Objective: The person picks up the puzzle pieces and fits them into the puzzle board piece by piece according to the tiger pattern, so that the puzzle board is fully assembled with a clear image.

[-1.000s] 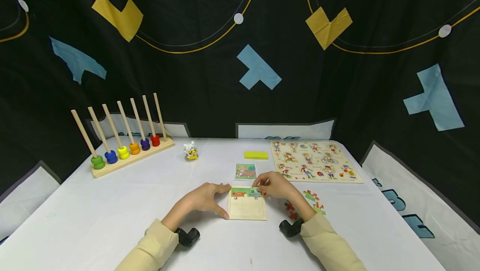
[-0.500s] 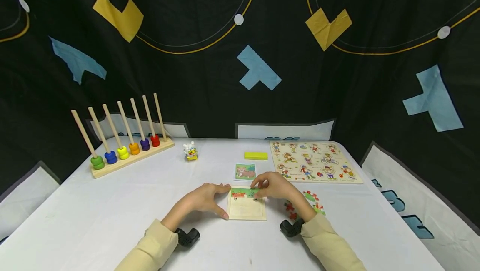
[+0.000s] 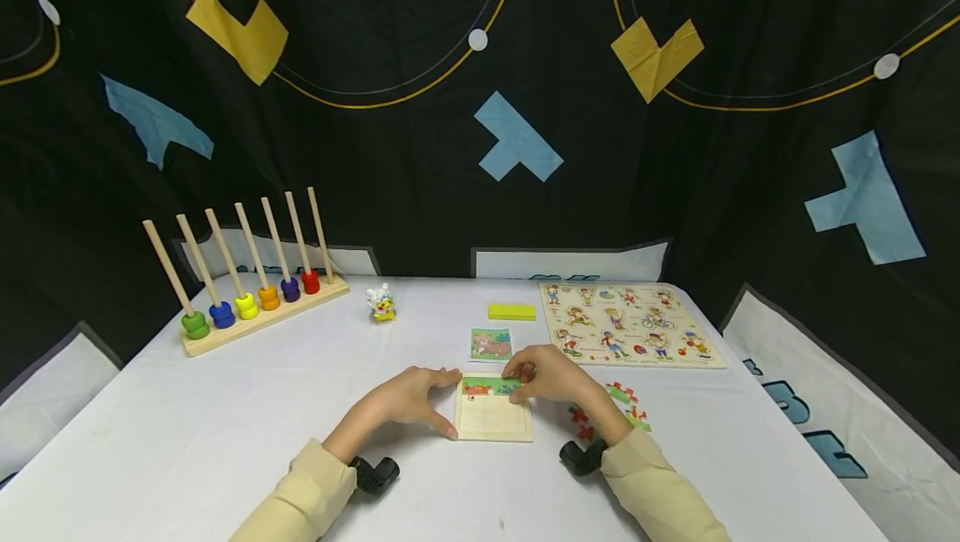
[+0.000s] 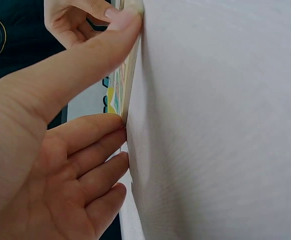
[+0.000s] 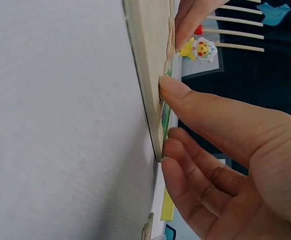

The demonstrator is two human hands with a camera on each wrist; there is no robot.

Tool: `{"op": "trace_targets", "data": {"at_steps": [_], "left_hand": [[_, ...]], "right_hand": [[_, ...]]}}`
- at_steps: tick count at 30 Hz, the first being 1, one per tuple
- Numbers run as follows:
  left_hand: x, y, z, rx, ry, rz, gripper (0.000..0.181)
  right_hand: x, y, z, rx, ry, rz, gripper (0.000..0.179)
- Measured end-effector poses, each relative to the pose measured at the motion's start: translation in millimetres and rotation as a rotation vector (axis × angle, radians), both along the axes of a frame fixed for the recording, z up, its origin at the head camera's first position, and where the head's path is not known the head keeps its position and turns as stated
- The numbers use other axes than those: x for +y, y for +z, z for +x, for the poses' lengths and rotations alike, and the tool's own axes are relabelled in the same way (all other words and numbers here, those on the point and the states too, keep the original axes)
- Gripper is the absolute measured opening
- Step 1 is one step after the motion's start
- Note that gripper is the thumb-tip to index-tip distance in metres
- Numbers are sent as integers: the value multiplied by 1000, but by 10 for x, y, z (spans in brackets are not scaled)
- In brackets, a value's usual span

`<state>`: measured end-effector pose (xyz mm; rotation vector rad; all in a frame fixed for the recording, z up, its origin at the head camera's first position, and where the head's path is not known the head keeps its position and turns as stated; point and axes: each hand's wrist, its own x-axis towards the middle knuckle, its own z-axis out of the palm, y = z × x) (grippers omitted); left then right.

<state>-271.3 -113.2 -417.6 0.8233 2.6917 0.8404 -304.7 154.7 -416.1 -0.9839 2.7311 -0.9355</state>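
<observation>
A shallow wooden puzzle tray [image 3: 491, 423] lies flat in front of me, with a strip of joined jigsaw pieces [image 3: 477, 385] along its far edge. At its left side my left hand [image 3: 408, 396] steadies the frame, index finger near the far corner and thumb near the close corner. My right hand [image 3: 551, 373] is over the far right corner, thumb and fingers pinching a green-and-blue jigsaw piece [image 5: 166, 112] at the strip's end. The fingers partly cover that piece. Beyond the tray lies a small picture card [image 3: 491, 344] showing an animal.
Loose red-and-green jigsaw pieces [image 3: 630, 404] lie right of the tray, partly behind the right forearm. Farther back are a yellow block [image 3: 512, 311], a large picture board [image 3: 630, 323] and a small toy figure [image 3: 382, 303]. A peg rack [image 3: 262, 308] with coloured rings stands at left.
My right thumb and fingers have shifted slightly left and inward over the jigsaw piece, which now sits in line with the strip. The left hand and tray have stayed put.
</observation>
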Motion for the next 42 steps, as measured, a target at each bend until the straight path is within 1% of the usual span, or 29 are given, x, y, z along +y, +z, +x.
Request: {"op": "trace_targets", "data": {"at_steps": [11, 19, 24, 27, 30, 35, 38, 42], "left_hand": [[6, 4, -1, -2, 2, 0, 92], [-7, -6, -7, -3, 4, -12, 92], [-5, -10, -15, -7, 8, -16, 92], [-1, -7, -16, -8, 9, -15, 92], [-8, -4, -13, -10, 10, -15, 92], [-15, 9, 0, -9, 13, -8, 93], [-14, 10, 6, -10, 11, -6, 93], [-18, 6, 9, -6, 0, -4, 92]], "right_hand": [[7, -6, 5, -28, -14, -32, 21], [8, 25, 21, -19, -9, 14, 20], [5, 31, 32, -21, -17, 24, 20], [15, 46, 32, -33, -2, 29, 20], [36, 92, 25, -41, 39, 43, 23], [112, 214, 25, -44, 121, 56, 29], [174, 276, 37, -42, 132, 44, 30], [272, 321, 50, -24, 114, 32, 29]]}}
